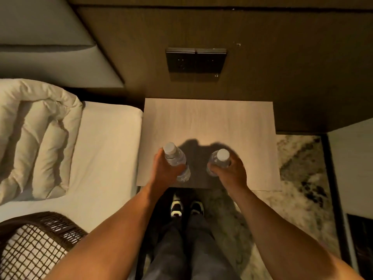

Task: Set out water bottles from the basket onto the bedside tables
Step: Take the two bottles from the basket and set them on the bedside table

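Observation:
Two clear water bottles with white caps are held over the near edge of the pale wooden bedside table. My left hand grips the left bottle around its body. My right hand grips the right bottle the same way. Both bottles stand roughly upright, and their bases look close to or on the tabletop; I cannot tell which. The dark wicker basket sits at the lower left, on the bed's edge, with a mesh-patterned inside.
A bed with a white sheet and a folded duvet lies left of the table. A dark socket panel is on the wooden wall behind. Patterned carpet spreads to the right. My feet stand before the table.

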